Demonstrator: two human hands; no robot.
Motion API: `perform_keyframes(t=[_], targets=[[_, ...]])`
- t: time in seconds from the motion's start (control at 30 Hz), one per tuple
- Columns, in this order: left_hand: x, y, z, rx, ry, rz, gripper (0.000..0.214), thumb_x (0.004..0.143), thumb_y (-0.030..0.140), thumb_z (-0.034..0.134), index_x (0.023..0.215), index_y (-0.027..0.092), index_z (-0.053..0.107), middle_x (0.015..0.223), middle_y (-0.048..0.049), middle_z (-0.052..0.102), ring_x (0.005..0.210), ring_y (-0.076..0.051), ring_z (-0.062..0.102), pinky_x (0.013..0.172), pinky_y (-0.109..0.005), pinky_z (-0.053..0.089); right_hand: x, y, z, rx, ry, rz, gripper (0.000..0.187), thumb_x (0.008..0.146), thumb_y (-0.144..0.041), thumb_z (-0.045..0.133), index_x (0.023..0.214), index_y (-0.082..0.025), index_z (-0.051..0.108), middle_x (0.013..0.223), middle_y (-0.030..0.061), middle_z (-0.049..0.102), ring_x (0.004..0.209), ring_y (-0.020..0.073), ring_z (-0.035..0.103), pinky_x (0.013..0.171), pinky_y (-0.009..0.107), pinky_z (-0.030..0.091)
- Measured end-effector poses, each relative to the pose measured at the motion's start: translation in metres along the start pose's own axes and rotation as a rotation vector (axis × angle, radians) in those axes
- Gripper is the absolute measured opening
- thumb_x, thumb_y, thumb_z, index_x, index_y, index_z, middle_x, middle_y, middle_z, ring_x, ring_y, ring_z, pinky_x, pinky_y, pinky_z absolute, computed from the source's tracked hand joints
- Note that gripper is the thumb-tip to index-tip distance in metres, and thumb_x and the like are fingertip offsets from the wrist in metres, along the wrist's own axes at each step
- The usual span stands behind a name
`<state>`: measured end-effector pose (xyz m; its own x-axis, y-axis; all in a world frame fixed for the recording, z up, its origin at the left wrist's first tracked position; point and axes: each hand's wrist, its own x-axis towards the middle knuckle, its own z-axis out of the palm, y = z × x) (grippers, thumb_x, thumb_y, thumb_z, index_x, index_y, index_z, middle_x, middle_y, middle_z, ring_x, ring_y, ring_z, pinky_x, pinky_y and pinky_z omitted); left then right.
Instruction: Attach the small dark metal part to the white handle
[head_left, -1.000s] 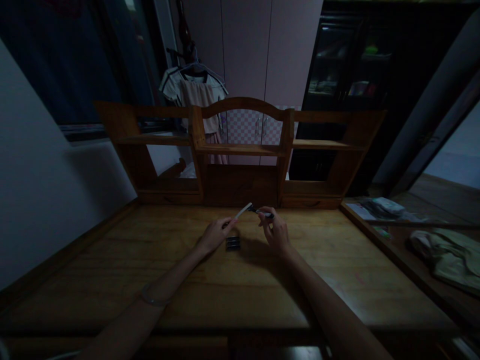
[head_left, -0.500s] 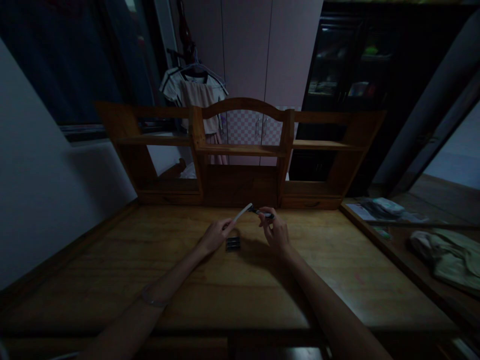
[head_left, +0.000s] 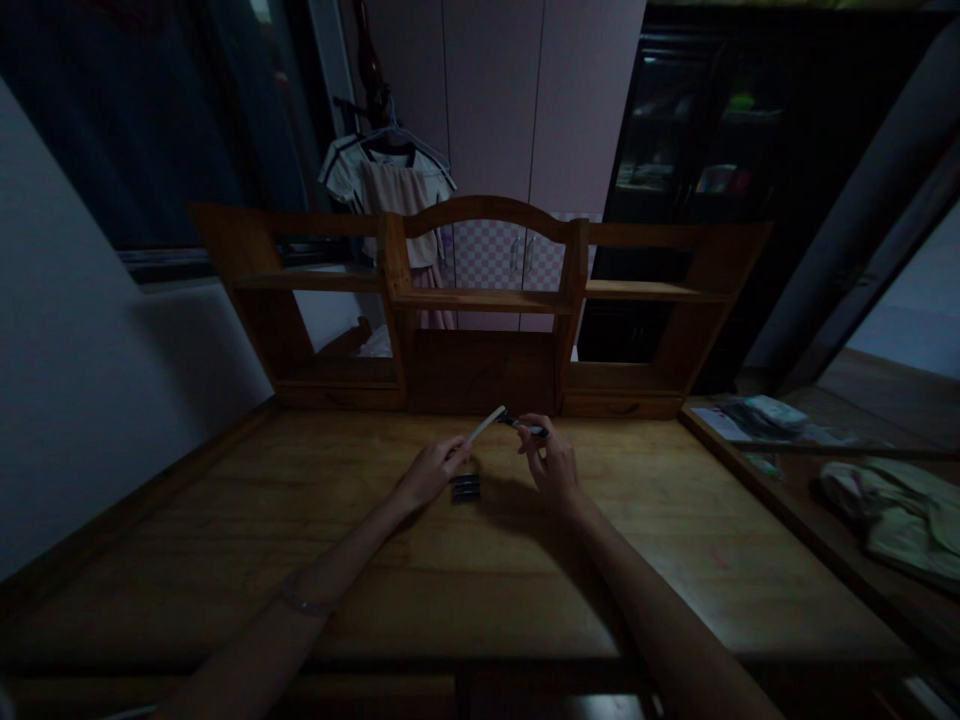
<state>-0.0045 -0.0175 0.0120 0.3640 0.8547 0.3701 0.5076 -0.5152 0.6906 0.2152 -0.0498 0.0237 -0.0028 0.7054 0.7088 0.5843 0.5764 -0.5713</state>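
Note:
My left hand (head_left: 435,472) is closed around the near end of a thin, flat white stick (head_left: 486,426), which slants up to the right. Between the fingers of my right hand (head_left: 553,458) is a slim black and pale-grey tool (head_left: 525,427) that looks like a razor. Its dark head meets or nearly meets the upper end of the stick; in this dim light I cannot tell if they touch. On the desk below, just right of my left hand, lies a small black ribbed piece (head_left: 466,488) made of several parallel bars.
The wooden desk (head_left: 337,570) stretches beneath both arms. A wooden shelf unit (head_left: 480,300) with small drawers stands along its back edge. To the right, a lower surface carries papers (head_left: 765,418) and crumpled cloth (head_left: 900,515). White wall (head_left: 112,400) borders the left side.

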Motion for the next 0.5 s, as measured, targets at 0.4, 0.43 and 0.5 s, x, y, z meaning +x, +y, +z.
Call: perform_keyframes(t=[0.4, 0.43, 0.5], targets=[[0.002, 0.0015, -0.0003, -0.033, 0.026, -0.029, 0.041, 0.088, 0.047, 0.041, 0.091, 0.015, 0.067, 0.083, -0.0044, 0.067, 0.078, -0.02, 0.059, 0.07, -0.025, 0.041, -0.0001, 0.0, -0.0002, 0.009, -0.004, -0.014, 0.027, 0.096, -0.038, 0.041, 0.106, -0.018, 0.055, 0.087, 0.0063, 0.066, 0.061, 0.0129, 0.061, 0.054, 0.021, 0.044], [0.0022, 0.0011, -0.0005, -0.042, 0.026, -0.024, 0.041, 0.088, 0.047, 0.041, 0.09, 0.015, 0.067, 0.083, -0.0041, 0.067, 0.077, -0.019, 0.059, 0.07, -0.025, 0.041, -0.0001, -0.0001, -0.0002, 0.008, -0.006, -0.013, 0.027, 0.096, -0.039, 0.041, 0.106, -0.018, 0.055, 0.087, 0.0064, 0.066, 0.062, 0.013, 0.061, 0.053, 0.021, 0.044], [0.0025, 0.0005, -0.0008, -0.057, 0.026, -0.018, 0.041, 0.088, 0.047, 0.042, 0.087, 0.015, 0.067, 0.081, -0.0033, 0.067, 0.077, -0.019, 0.059, 0.069, -0.024, 0.041, 0.0, -0.0005, -0.0006, 0.011, -0.008, -0.015, 0.028, 0.096, -0.039, 0.041, 0.106, -0.018, 0.056, 0.088, 0.007, 0.066, 0.063, 0.0132, 0.061, 0.052, 0.021, 0.044]])
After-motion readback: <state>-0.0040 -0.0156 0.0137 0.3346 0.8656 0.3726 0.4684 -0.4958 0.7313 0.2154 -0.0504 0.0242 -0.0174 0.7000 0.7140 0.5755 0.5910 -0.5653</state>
